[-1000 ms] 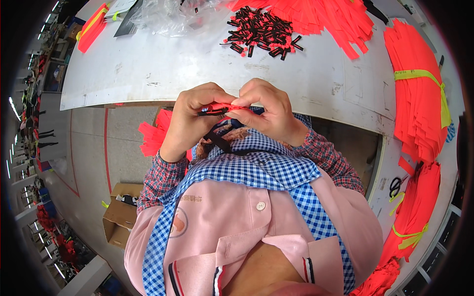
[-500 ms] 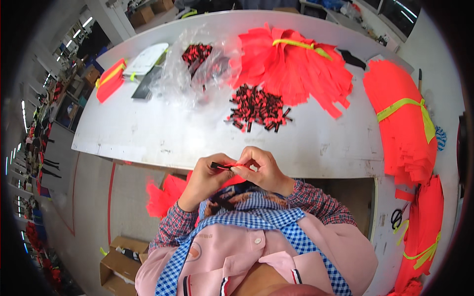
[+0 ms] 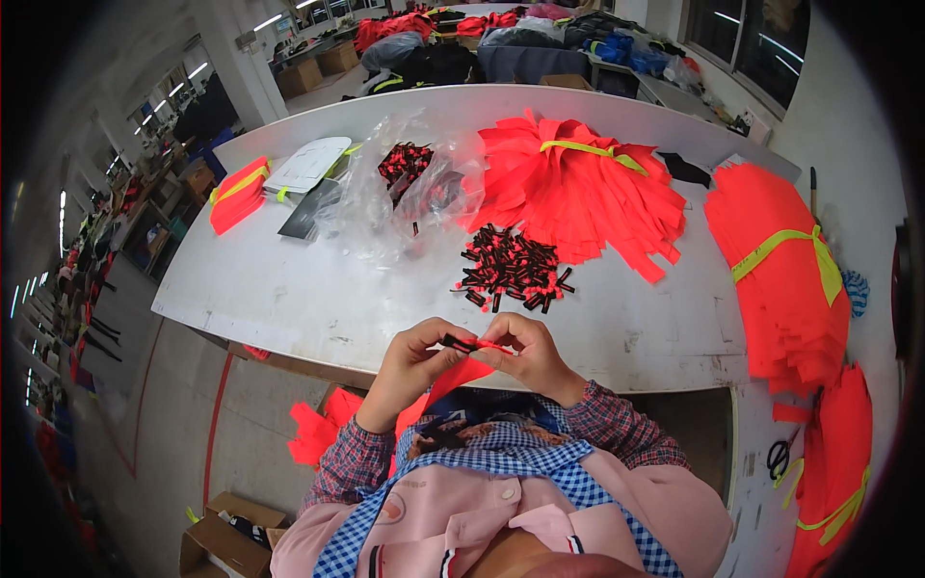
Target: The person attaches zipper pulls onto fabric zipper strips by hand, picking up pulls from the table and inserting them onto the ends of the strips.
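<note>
Head view looks down on both hands held together just off the near edge of the white surface (image 3: 289,289). The left hand (image 3: 409,361) pinches a small black clip (image 3: 457,342) at its fingertips, and the right hand (image 3: 530,356) pinches the end of a narrow orange strip (image 3: 493,347) right beside it; clip and strip meet in the gap between the two sets of fingers, their long axis running across from one hand to the other. The strip's free end hangs down under the left fingers. Beyond the fingers, well apart on the surface, lies a heap of black clips (image 3: 511,270), and farther off a tied bundle of orange strips (image 3: 578,188).
</note>
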Motion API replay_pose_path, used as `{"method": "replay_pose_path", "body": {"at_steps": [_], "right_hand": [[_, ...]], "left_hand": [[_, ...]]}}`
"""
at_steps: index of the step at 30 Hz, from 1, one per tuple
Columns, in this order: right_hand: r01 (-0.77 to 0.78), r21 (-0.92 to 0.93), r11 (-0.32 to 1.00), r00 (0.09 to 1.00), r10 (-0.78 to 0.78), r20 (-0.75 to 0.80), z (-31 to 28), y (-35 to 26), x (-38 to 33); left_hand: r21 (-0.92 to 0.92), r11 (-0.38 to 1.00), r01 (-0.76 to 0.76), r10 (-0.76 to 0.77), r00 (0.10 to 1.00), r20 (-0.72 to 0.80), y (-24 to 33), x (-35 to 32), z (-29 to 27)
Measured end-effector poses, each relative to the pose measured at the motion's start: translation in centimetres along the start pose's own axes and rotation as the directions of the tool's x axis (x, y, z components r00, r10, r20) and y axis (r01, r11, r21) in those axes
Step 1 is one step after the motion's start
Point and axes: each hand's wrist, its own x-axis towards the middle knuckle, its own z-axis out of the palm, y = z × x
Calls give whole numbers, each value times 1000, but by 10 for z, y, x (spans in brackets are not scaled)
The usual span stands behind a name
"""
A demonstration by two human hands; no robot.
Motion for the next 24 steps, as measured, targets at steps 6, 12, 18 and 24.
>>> {"method": "replay_pose_path", "body": {"at_steps": [6,12,18,24], "right_hand": [[-40,68,997,999,38,27,10,4,-4],[100,-5,995,990,-99,104,35,-2,2],[155,-115,981,972,-131,195,32,-14,28],[155,-125,980,985,-144,96,26,-18,35]], "left_hand": [[99,979,-178,178,984,7,6,0,6],[31,982,-185,187,976,-109,35,5,18],[95,956,-278,292,933,-212,49,7,14],[-51,993,-108,102,990,-99,57,8,-1]]}}
